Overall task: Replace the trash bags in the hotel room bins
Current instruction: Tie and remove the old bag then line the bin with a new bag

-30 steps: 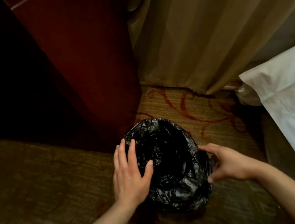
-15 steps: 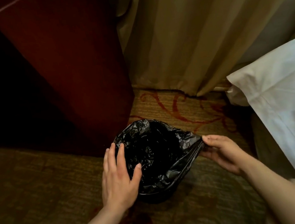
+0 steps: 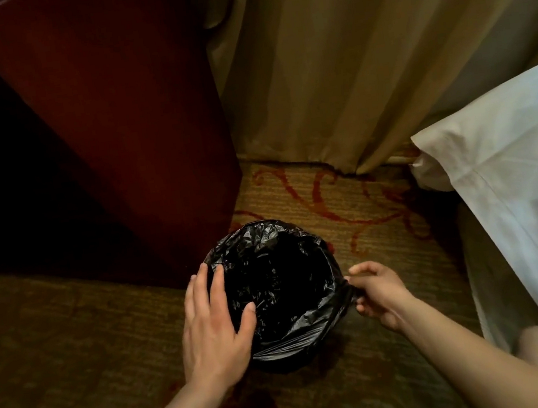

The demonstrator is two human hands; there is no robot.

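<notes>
A small round bin stands on the carpet, lined with a crinkled black trash bag (image 3: 282, 281) whose edge is folded over the rim. The bin itself is hidden under the plastic. My left hand (image 3: 212, 326) lies flat with straight fingers on the bag at the bin's left rim, thumb reaching inward. My right hand (image 3: 377, 292) pinches a gathered bit of the bag's edge at the right side of the rim and holds it pulled outward.
A dark red wooden cabinet (image 3: 117, 121) stands just behind and left of the bin. Beige curtains (image 3: 360, 52) hang to the floor behind. A white bed sheet (image 3: 516, 176) hangs on the right. Patterned carpet (image 3: 57, 354) spreads around the bin.
My right hand has gathered the bag's right edge into a tighter pinch close to the rim. The bag's mouth has become rounder. My left hand has stayed on the left rim.
</notes>
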